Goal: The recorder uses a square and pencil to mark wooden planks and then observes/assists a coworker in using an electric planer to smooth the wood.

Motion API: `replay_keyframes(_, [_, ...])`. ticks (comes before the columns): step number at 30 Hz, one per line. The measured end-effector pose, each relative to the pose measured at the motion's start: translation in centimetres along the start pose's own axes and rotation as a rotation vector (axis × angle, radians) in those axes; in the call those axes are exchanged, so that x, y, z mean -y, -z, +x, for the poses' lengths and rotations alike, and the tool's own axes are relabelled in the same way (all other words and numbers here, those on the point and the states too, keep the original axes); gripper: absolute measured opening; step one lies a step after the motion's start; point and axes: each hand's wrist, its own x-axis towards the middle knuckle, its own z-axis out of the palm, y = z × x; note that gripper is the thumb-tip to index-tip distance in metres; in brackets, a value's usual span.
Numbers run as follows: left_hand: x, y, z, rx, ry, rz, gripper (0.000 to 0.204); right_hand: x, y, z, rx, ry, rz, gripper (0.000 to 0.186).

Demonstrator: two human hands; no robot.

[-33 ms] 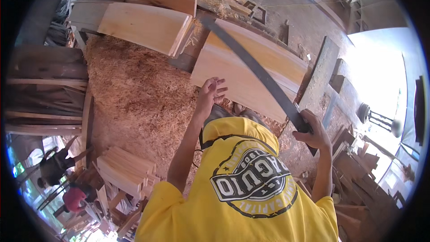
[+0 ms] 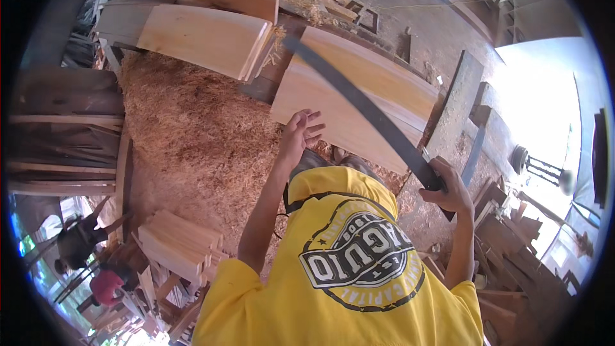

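A long, flat dark metal bar runs diagonally across a pale wooden panel with a yellower streak. My right hand grips the bar near its lower-right end. Whether the bar rests on the panel or is held above it, I cannot tell. My left hand has its fingers spread at the panel's near-left edge; contact is unclear. Beyond that, to the upper left, lies a stack of pale boards.
Wood shavings cover the floor to my left. Cut planks are stacked at lower left, near two other people. A grey plank and scrap wood are at right, with sheet-covered timber at far left.
The whole view has shifted very slightly. My hands and the bar look essentially the same.
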Motion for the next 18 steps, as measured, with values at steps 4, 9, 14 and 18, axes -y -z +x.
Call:
replay_keyframes(4, [2.1, 1.5, 3.5, -0.112, 0.028, -0.246, 0.056, -1.9, -1.6, -0.1, 0.047, 0.036, -0.148, 0.051])
replay_keyframes(9, [9.2, 8.4, 5.5, -0.336, 0.125, -0.328, 0.024, -5.3, -7.6, 2.8, 0.096, 0.001, -0.366, 0.056])
replay_keyframes(14, [9.1, 13.3, 8.7, -0.533, 0.208, -0.208, 0.015, -10.1, -13.3, 7.3, -0.057, 0.129, -0.358, 0.051])
replay_keyframes(18, [7.0, 12.8, 10.8, -0.435, 0.173, -0.050, 0.013, -12.9, -17.3, 7.7, -0.138, 0.124, -0.263, 0.052])
